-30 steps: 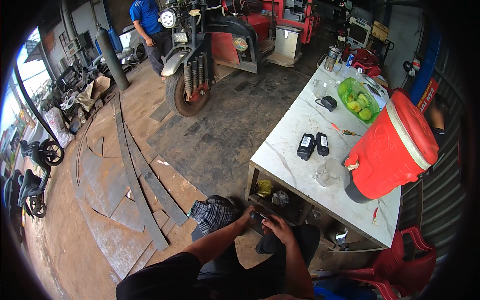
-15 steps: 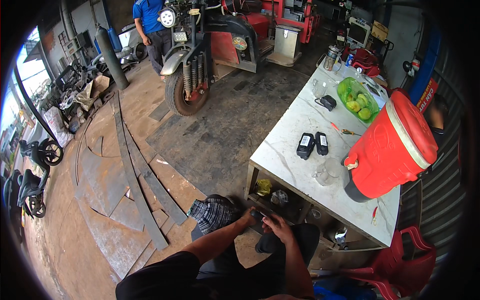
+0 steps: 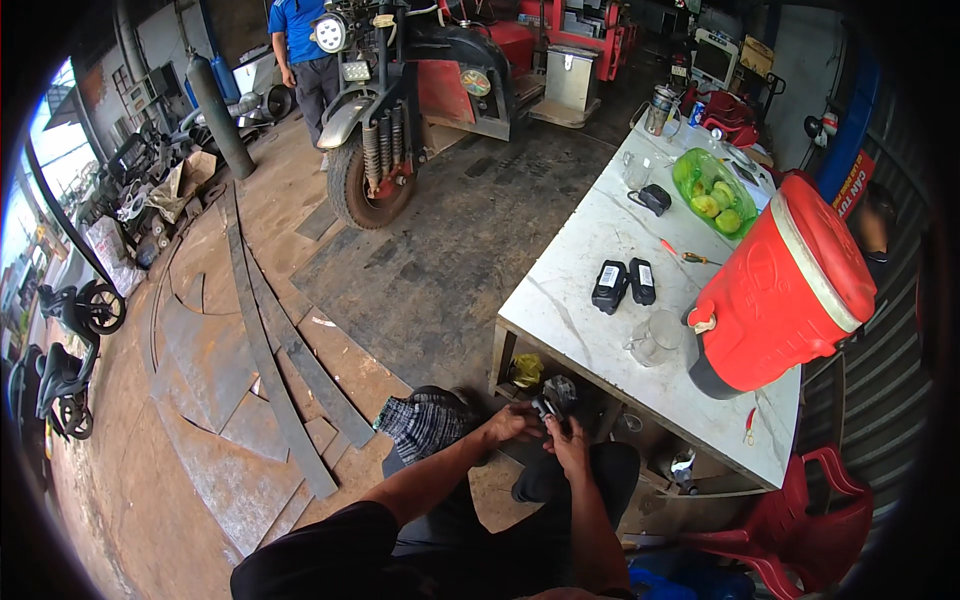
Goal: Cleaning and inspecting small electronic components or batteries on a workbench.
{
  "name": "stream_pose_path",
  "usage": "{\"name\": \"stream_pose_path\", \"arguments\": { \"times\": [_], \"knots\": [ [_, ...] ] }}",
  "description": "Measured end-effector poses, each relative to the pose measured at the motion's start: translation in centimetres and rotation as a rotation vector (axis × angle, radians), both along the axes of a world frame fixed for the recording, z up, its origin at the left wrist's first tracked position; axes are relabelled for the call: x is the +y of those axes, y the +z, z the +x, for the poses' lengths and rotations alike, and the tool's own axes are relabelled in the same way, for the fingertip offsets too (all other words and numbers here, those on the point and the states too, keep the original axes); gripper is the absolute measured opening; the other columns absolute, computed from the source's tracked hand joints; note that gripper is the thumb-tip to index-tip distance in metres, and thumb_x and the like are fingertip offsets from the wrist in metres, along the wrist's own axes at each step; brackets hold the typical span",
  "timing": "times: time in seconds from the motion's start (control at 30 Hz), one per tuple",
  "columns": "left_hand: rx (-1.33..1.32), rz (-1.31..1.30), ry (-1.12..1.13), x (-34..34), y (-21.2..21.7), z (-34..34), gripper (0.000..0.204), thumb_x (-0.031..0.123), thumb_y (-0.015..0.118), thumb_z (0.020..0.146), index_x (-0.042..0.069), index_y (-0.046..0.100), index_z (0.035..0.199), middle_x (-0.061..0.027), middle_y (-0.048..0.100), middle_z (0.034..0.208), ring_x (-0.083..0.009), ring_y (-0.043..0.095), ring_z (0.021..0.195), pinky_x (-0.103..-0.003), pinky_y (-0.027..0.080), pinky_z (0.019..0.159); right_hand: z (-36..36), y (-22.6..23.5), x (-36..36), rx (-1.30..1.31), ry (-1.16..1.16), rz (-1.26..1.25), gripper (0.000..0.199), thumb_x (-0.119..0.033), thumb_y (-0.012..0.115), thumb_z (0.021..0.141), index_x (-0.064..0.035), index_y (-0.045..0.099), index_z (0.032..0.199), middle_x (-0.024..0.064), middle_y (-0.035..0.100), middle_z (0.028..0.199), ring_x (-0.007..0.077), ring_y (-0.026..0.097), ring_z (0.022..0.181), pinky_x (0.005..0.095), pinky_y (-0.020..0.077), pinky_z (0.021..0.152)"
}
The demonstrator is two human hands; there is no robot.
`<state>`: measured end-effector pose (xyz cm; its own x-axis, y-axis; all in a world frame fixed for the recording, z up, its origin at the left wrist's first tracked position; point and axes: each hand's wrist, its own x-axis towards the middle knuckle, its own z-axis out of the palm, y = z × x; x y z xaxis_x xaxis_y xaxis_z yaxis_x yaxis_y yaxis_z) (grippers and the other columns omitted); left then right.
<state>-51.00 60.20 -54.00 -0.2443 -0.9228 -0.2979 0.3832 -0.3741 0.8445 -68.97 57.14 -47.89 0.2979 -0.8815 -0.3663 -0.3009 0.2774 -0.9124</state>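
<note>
Between my knees I hold a small dark object with a silvery part, too small to name. My left hand closes its fingers on its left side. My right hand grips it from the right with the thumb up. Over my left knee lies a grey knitted glove-like piece with a greenish rim. To the right, on the white marble-patterned table, are two black boxy items with white labels, a clear glass mug and a big red drink cooler.
A green basket of fruit, a screwdriver and a black case share the tabletop. A red plastic chair stands at lower right. Metal strips lie on the left floor. A three-wheeled vehicle and a person in blue are ahead.
Both hands have risen slightly away from me and to the right, with the small object now tilted upward and its silvery part showing.
</note>
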Motion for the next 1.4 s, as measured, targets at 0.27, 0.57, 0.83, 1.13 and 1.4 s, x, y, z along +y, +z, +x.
{"name": "stream_pose_path", "arguments": {
  "times": [0.27,0.57,0.83,1.13,1.4],
  "knots": [
    [0.097,0.147,-0.009,0.2,4.0,-0.6,0.049,0.031,0.058,0.09,0.007,0.047,0.132,-0.0103,0.061,0.121,-0.024,0.061,0.11,-0.038,0.049,0.091,-0.3,-1.2,-0.3,-0.045,-0.037,-0.023,0.039,-0.038,0.068,0.088,-0.0069,0.06,0.111,0.0039,0.064,0.08,0.0094,0.059,0.057,0.0235,0.0471,0.049],
    [-0.108,0.205,0.118,-0.1,3.8,-1.0,0.054,0.047,0.064,0.088,0.005,0.056,0.121,-0.0094,0.064,0.111,-0.0212,0.065,0.096,-0.033,0.054,0.077,-0.4,-2.5,0.1,0.047,0.008,-0.082,0.06,-0.032,0.075,0.082,-0.0037,0.05,0.129,0.0077,0.066,0.091,0.0108,0.061,0.06,0.024,0.0475,0.05],
    [-0.109,0.161,0.227,0.3,2.1,-0.5,0.081,0.042,0.068,0.086,-0.001,0.03,0.143,-0.0113,0.063,0.112,-0.0226,0.068,0.088,-0.034,0.056,0.07,-0.4,-5.0,-0.2,0.076,0.076,-0.171,0.068,-0.025,0.079,0.078,-0.0004,0.047,0.132,0.0126,0.063,0.103,0.0127,0.062,0.064,0.026,0.0499,0.054],
    [-0.212,0.192,0.101,0.9,4.5,-0.7,0.086,0.043,0.072,0.082,0.0,0.03,0.144,-0.0158,0.064,0.11,-0.0247,0.069,0.076,-0.035,0.056,0.062,-1.1,-7.9,-0.8,0.212,0.172,-0.358,0.067,-0.022,0.079,0.076,0.0015,0.048,0.131,0.0178,0.06,0.112,0.0159,0.064,0.068,0.0297,0.0531,0.06],
    [-0.282,0.207,0.117,0.6,4.6,-1.2,0.092,0.047,0.073,0.079,0.0,0.029,0.145,-0.0162,0.063,0.11,-0.0239,0.067,0.073,-0.035,0.056,0.058,-0.7,-4.9,-0.5,-0.011,0.191,-0.108,0.061,-0.03,0.077,0.079,-0.0072,0.052,0.131,0.0129,0.063,0.107,0.0196,0.064,0.087,0.0332,0.0564,0.067]
  ]
}}
